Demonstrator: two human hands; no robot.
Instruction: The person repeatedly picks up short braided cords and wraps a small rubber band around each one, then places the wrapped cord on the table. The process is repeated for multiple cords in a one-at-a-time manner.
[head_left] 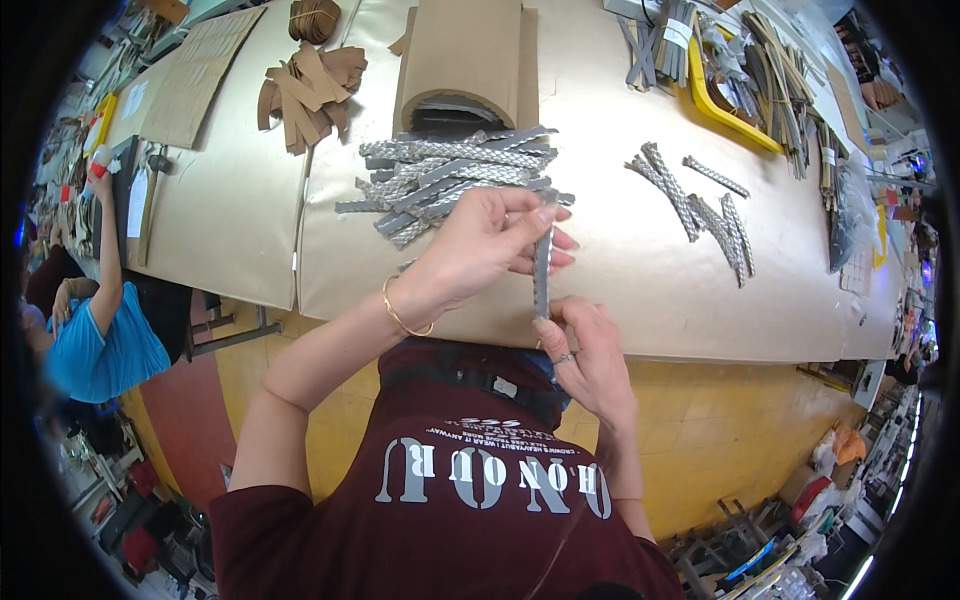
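Note:
Between my two hands a narrow grey strip (542,268) hangs lengthwise, its plain side showing. My left hand (492,235) pinches its upper end between thumb and fingers, the other fingers curled loosely. Its lower end sits in the grip of my right hand (585,352), close to the table's front edge. Just beyond my left hand lies a heap of braided silver strips (440,170), some turned to their plain grey side. Farther right, several braided strips (690,205) rest apart from the heap.
A curved brown cardboard piece (462,60) stands behind the heap, with grey strips under it. Brown strips (310,95) lie at the far left. At the far right are a yellow tray (735,120) and bundled strips (780,85). Another person in blue (110,340) is at the left.

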